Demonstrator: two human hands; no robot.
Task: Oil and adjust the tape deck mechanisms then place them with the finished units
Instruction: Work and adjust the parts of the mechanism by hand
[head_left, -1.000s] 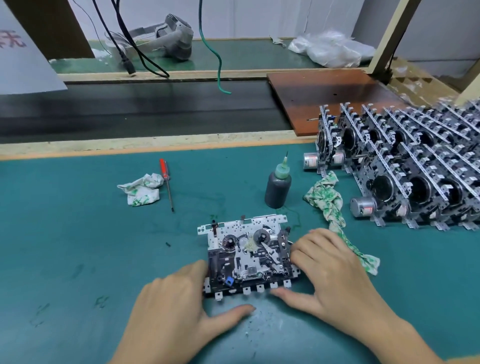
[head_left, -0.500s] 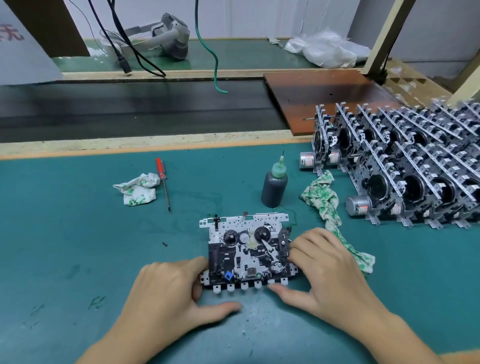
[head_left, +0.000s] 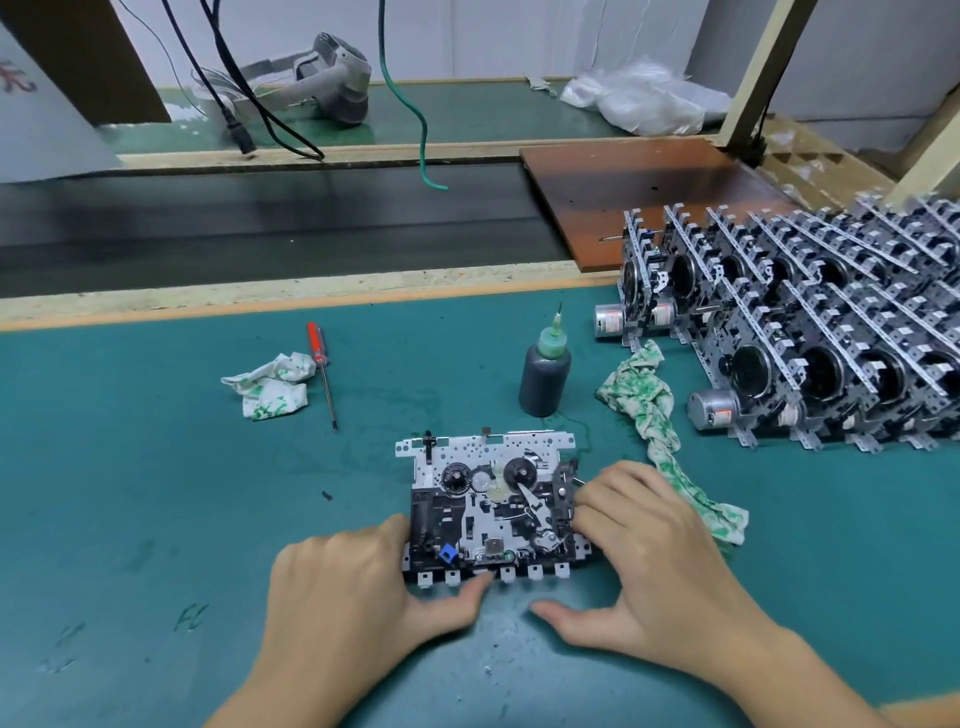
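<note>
At six o'clock on the green mat (head_left: 156, 519), lying flat with reels up: tape deck mechanism (head_left: 491, 501), flanked by both hands.

Left hand (head_left: 343, 587) at the unit's eight o'clock corner, back of the hand up, fingers curled against the left edge, thumb stretched along the row of tabs on the near edge and touching them. Grasping the frame from that side, though the fingertips are hidden under the knuckles.

Right hand (head_left: 654, 561) at four o'clock of the unit, also back up, fingers bent and bunched against the right edge near the black lever parts, thumb extended flat on the mat just short of the near edge, apart from the tabs. Holding the right side; exact finger contact cannot be told. Both forearms angled in from the bottom corners, wrists low over the mat.

Beyond the unit at twelve o'clock: dark oil bottle (head_left: 544, 374) with green nozzle, upright. At two o'clock of the bottle's base, trailing toward the right hand: twisted green-and-white rag (head_left: 654, 410). At ten o'clock: red-handled screwdriver (head_left: 322, 371) just beside a crumpled cloth (head_left: 270, 384). At two o'clock, well apart: finished units (head_left: 810, 332) standing on edge in tight rows.
</note>
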